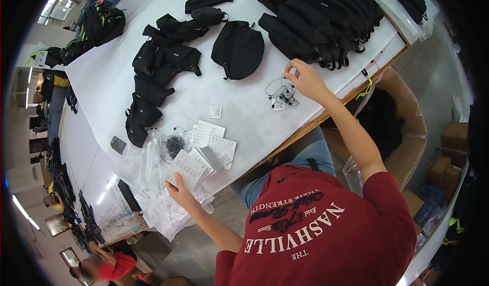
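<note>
My left hand (pixel 182 193) is closed on a fan of white printed tags (pixel 187 167) at the table's near edge. More white tags (pixel 210 133) lie spread just beyond it, with a grey stack of cards (pixel 212 158) beside them. My right hand (pixel 307 81) pinches a thin black string above a small tangle of black tag strings (pixel 286 98) on the table. A single small white label (pixel 215 112) rests between the two hands. Farther off, a black bag (pixel 238 50) lies flat by itself.
Overlapping black bags (pixel 162 62) line the left, and a big pile of them (pixel 321 21) fills the far right. Crumpled clear plastic (pixel 162 204) hangs over the near edge. An open cardboard box (pixel 407 123) with black items stands right. Another person (pixel 109 265) works lower left.
</note>
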Demonstrator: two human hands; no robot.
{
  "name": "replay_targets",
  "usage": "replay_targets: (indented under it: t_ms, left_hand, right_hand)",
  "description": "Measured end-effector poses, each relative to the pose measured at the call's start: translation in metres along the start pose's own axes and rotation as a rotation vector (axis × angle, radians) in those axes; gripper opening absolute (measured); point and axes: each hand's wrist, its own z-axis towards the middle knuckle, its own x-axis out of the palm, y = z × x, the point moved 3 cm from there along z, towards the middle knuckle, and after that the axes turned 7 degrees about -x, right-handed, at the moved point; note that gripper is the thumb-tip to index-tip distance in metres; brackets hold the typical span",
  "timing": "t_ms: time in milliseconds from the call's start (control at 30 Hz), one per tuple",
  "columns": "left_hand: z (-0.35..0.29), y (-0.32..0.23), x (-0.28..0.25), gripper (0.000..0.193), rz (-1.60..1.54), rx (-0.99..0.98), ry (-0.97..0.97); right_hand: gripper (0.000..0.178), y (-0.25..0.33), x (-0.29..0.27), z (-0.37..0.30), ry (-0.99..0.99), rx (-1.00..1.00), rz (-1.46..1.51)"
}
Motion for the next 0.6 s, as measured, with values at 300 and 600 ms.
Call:
replay_targets:
  t_ms: [300, 600]
  left_hand:
    - [-0.015, -0.006, 0.027, 0.048, -0.270, -0.168, 0.026]
    - [-0.015, 0.003, 0.037, 0.058, -0.189, -0.198, 0.171]
  right_hand:
    - [0.006, -0.022, -0.049, -0.027, -0.198, 0.210, 0.536]
    - [0.020, -0.061, -0.070, -0.078, -0.404, 0.238, -0.244]
